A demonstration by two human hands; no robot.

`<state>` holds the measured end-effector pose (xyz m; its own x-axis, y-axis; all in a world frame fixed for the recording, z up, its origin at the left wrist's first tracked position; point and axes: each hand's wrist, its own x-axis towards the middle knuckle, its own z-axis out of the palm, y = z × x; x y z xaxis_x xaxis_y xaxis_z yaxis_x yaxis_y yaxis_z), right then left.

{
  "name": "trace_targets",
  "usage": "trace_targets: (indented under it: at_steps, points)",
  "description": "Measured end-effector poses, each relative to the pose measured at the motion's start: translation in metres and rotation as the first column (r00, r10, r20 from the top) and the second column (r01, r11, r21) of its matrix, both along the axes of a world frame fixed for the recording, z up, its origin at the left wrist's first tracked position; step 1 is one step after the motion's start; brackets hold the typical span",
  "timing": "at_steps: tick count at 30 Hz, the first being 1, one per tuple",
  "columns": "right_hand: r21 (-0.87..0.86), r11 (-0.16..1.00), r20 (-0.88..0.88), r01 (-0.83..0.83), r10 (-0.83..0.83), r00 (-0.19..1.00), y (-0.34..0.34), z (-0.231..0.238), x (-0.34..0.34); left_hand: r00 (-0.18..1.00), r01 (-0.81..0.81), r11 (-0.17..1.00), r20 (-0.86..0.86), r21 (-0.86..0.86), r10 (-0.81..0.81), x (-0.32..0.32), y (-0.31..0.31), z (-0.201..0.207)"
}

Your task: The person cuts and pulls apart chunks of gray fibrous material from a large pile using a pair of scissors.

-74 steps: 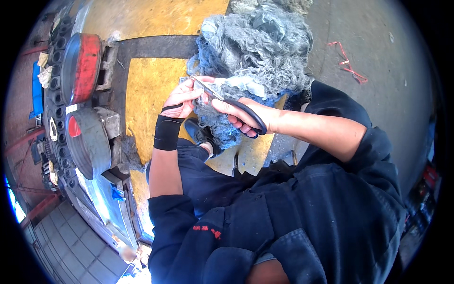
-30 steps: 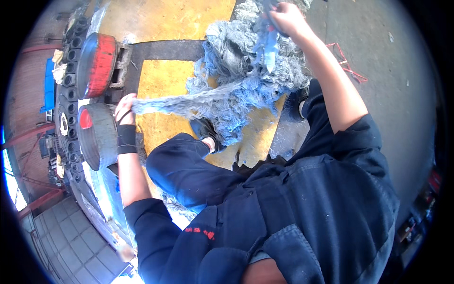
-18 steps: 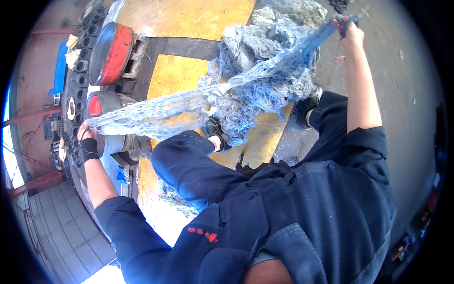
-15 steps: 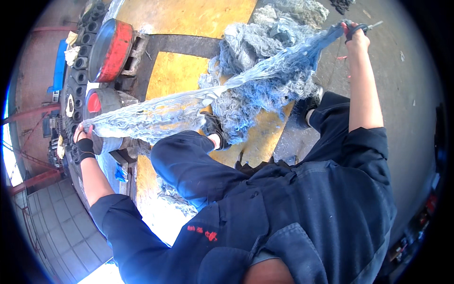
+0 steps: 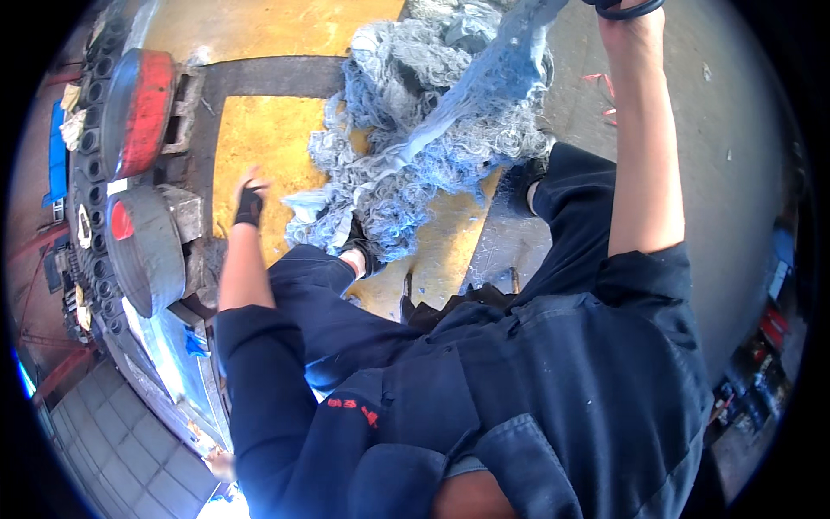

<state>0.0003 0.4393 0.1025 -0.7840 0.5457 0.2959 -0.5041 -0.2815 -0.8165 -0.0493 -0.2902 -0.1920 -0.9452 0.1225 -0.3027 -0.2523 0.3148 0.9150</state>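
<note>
A heap of tangled blue-grey netting point(image 5: 406, 95) lies on the floor in front of me, around my feet. One stretch of it, a pale blue strand point(image 5: 484, 86), slants from the heap to the upper edge. My right hand point(image 5: 634, 30) is raised at that edge and partly cut off, closed on the black loop handle point(image 5: 635, 10) of scissors, whose blades are out of view. Whether it also grips the netting is hidden. My left hand point(image 5: 252, 186), with a black wrist band point(image 5: 249, 206), is motion-blurred, empty and open, left of the heap above a yellow board.
Yellow boards point(image 5: 259, 130) cover part of the dark floor. On the left stand a red-and-black round drum point(image 5: 143, 112) and a grey drum with a red patch point(image 5: 151, 251), next to blocks and a row of dark ring-shaped parts point(image 5: 91, 169). Red string point(image 5: 605, 85) lies at right.
My left hand has let go of the netting and swung right, toward the heap. The stretched span has dropped onto the heap on that side. My right hand has moved up to the picture's edge.
</note>
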Motion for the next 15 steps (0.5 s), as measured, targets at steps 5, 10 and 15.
trace_targets:
  at_steps: [5,10,15]
  points:
    - [0.035,0.998,0.051,0.047,-0.048,0.998,0.010,-0.007,-0.006,0.786,0.612,0.719,0.160,-0.329,-0.597,0.025,0.317,-0.008]
    - [0.005,0.997,0.136,0.078,-0.078,0.988,-0.002,0.000,-0.009,0.722,0.691,0.627,0.325,-0.359,-0.611,0.045,0.363,-0.027]
    - [0.143,0.965,0.282,0.219,-0.251,0.926,-0.015,0.006,-0.010,0.624,0.749,0.655,0.440,-0.102,-0.646,0.060,0.324,0.008]
